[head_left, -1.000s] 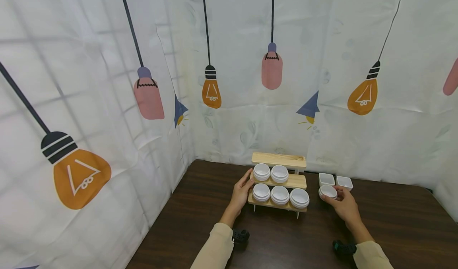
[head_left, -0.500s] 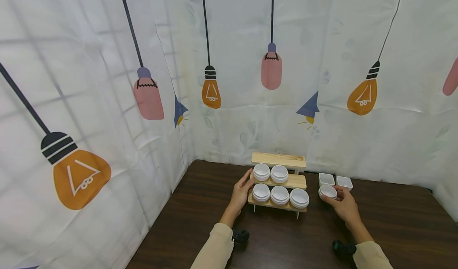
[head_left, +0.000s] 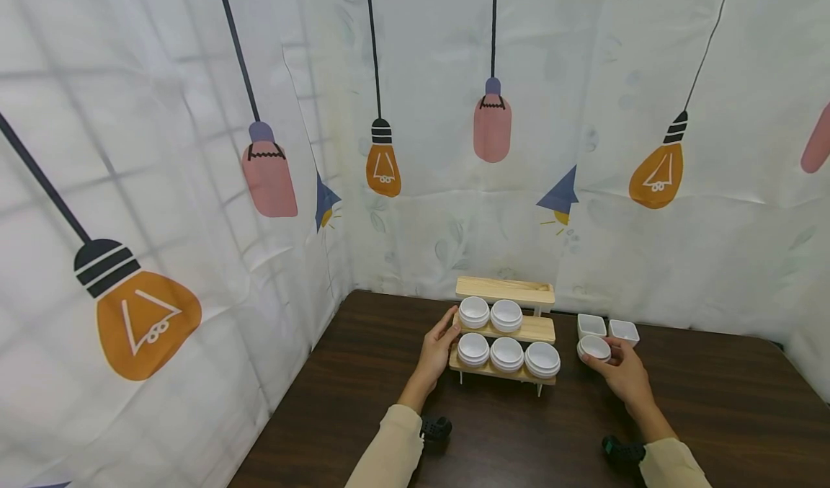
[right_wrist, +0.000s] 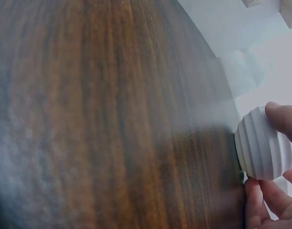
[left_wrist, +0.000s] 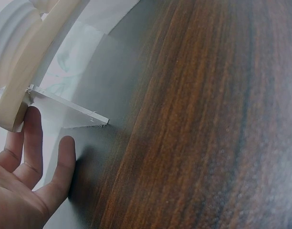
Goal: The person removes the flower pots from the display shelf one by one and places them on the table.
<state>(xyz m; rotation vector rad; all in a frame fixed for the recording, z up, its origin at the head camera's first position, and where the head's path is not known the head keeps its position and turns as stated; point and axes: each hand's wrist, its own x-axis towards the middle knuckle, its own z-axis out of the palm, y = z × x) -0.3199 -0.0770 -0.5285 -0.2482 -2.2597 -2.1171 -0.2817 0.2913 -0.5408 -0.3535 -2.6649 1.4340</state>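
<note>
A tiered wooden stand (head_left: 543, 328) with clear supports carries several small round white bowls (head_left: 507, 355) on its lower two shelves. At the stand's left end, my left hand (head_left: 436, 351) holds the edge of the middle shelf. In the left wrist view, fingertips (left_wrist: 34, 114) touch the underside of a wooden shelf (left_wrist: 29, 67); that thumb is out of sight. To the right of the stand, my right hand (head_left: 625, 376) pinches a round white bowl (head_left: 594, 348) by its sides. Its ribbed outside (right_wrist: 260, 148) shows between thumb and fingers in the right wrist view.
Two square white bowls (head_left: 591, 324) stand behind the round one, near the back edge of the dark wooden table (head_left: 519, 437). The stand's top shelf (head_left: 502, 288) bears no bowls. White printed curtains (head_left: 428, 243) enclose the table at the back and left.
</note>
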